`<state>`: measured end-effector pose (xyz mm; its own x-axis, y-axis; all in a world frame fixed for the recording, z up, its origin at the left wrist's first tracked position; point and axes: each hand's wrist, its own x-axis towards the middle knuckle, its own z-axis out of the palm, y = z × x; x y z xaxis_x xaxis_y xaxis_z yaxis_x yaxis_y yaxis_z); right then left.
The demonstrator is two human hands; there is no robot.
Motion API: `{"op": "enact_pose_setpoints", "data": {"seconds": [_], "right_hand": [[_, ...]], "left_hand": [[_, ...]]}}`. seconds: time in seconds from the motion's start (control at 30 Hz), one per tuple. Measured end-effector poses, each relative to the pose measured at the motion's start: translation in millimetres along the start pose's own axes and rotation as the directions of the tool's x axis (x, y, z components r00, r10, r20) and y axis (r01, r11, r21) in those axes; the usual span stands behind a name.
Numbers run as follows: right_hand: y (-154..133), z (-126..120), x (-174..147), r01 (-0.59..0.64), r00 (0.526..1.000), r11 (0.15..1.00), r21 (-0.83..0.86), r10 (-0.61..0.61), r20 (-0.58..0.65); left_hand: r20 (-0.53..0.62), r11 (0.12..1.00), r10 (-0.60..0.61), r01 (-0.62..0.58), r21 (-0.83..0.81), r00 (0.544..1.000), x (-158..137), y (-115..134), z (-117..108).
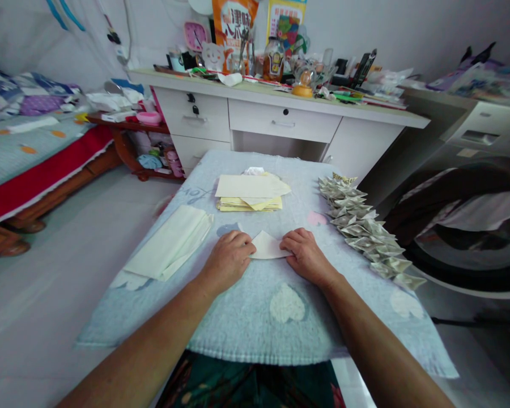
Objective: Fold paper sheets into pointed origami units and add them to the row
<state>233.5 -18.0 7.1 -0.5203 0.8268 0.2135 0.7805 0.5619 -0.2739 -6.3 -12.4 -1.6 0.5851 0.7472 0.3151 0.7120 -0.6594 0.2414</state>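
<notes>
A small sheet of pale paper [267, 246], folded to a peak at the top, lies on the cloth-covered table between my hands. My left hand [231, 255] grips its left corner with curled fingers. At the right corner, my right hand [304, 253] has its fingers closed on the same paper. Beyond them sits a stack of yellowish paper [250, 188]. To the left lies a larger bundle of pale folded sheets [170, 242]. Rows of pointed folded-paper pieces [361, 221] stand along the table's right side.
A light blue cloth [255, 334] with heart shapes covers the table. Behind it stands a white desk [280, 116] crowded with jars, bags and small items. A bed [29, 153] is at the left, a front-loading washing machine [476, 147] at the right.
</notes>
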Motion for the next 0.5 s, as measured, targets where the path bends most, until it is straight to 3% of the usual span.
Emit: {"op": "enact_pose_setpoints", "data": {"seconds": [0.1, 0.27, 0.5], "right_hand": [[1, -1, 0, 0.006, 1.000, 1.000, 0.011, -0.006, 0.016], [4, -2, -1, 0.011, 1.000, 1.000, 0.022, -0.011, 0.010], [16, -2, -2, -0.077, 0.997, 0.977, 0.200, 0.076, 0.015]], "left_hand": [[0.066, 1.000, 0.015, -0.016, 0.023, 0.998, 0, 2, -2], [0.071, 1.000, 0.022, -0.023, 0.016, 0.997, 1, 2, -1], [0.053, 0.984, -0.108, 0.114, -0.139, 0.993, 2, -2, 1]]}}
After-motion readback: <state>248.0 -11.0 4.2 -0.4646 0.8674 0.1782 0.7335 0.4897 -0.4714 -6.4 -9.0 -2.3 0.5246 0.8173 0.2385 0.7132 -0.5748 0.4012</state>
